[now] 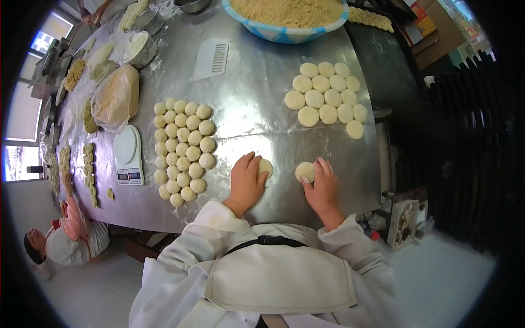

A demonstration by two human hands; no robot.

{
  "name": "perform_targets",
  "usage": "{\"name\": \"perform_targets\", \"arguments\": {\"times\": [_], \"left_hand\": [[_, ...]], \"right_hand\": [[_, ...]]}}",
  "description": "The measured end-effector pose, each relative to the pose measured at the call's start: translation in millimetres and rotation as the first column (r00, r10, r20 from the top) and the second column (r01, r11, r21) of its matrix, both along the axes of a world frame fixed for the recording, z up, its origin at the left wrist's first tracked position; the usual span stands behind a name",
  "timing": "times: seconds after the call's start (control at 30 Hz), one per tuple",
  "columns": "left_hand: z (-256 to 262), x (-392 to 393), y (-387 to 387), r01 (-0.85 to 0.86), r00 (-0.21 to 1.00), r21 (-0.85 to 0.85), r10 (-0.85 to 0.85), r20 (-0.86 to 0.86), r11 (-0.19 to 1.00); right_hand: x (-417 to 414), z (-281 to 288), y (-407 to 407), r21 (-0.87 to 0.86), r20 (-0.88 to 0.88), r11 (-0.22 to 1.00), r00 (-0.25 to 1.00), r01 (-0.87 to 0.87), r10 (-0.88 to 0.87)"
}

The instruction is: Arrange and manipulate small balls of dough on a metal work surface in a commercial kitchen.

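Observation:
On the metal table (279,201), my left hand (247,180) curls around the left edge of a flattened dough round (265,167). A second dough round (305,172) lies to the right, with the thumb and fingers of my right hand (324,182) gripping its right side. Left of my hands, several dough balls (183,149) sit in close rows. Beyond my right hand is a group of flattened dough rounds (321,84), set edge to edge. Both hands are in full view and apart from each other.
A white kitchen scale (128,151) and a plastic-wrapped block (119,96) stand at the left. A white slotted scraper (211,60) lies farther back, near a blue-and-white basin (287,33) of crumbly filling. At the lower left a co-worker (69,242) reaches over strips of dough pieces (88,172).

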State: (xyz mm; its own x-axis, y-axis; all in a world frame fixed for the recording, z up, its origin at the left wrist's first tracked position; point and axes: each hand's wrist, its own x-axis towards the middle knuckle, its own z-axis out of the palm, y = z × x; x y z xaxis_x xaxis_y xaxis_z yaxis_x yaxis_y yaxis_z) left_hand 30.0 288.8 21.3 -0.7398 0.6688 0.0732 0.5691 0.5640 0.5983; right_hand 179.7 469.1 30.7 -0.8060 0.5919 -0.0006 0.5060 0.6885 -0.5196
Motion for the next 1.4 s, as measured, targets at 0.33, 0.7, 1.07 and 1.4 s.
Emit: {"name": "perform_targets", "arguments": {"times": [0.33, 0.7, 1.07, 1.4], "left_hand": [[32, -61, 65, -0.101, 0.871, 0.081, 0.049, 0.489, 0.992], [-11, -195, 236, -0.449, 0.709, 0.209, 0.203, 0.676, 0.869], [-2, -205, 232, -0.289, 0.847, 0.172, 0.168, 0.504, 0.942], [9, -211, 208, -0.350, 0.670, 0.151, 0.134, 0.730, 0.925]], "right_hand": [[-5, 15, -2, -0.569, -0.111, 0.819, 0.994, -0.076, 0.015], [-4, -2, 26, -0.758, -0.051, 0.652, 0.999, -0.036, -0.005], [-21, 17, 43, -0.763, -0.006, 0.643, 0.996, -0.064, 0.093], [-59, 19, 53, -0.719, -0.129, 0.685, 0.991, -0.118, 0.035]]}}
